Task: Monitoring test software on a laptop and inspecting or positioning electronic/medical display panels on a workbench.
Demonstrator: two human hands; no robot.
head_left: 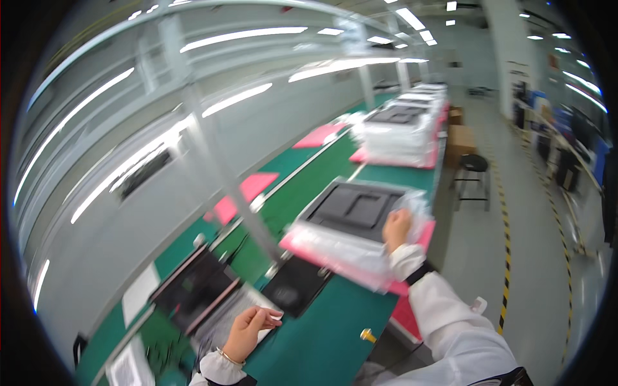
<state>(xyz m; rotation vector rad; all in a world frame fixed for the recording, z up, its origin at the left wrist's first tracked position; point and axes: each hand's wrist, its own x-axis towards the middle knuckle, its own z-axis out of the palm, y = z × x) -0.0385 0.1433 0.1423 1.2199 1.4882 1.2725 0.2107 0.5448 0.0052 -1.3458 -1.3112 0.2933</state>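
Note:
My right hand [397, 226] is curled closed at the right end of a black moulded panel [351, 209]. Crinkled clear plastic wrap [335, 252] surrounds the panel, and some bunches up beside my fingers; motion blur hides whether they grip it. Beneath lies a pink foam sheet [302, 248]. Over the near bench my left hand [246, 331] has its fingers pinched together, with something small and whitish at the tips that I cannot make out. Next to it is a dark glossy screen-like panel [196, 286], tilted, with a film-covered part [235, 309] in front.
A flat black pad [296, 286] and a yellow-topped knob [368, 335] are on the green bench [322, 341]. Farther along stand wrapped stacks [399, 138] on pink foam. A metal post [225, 167] rises at the bench. Right of it are a black stool [473, 164] and cardboard boxes [459, 141].

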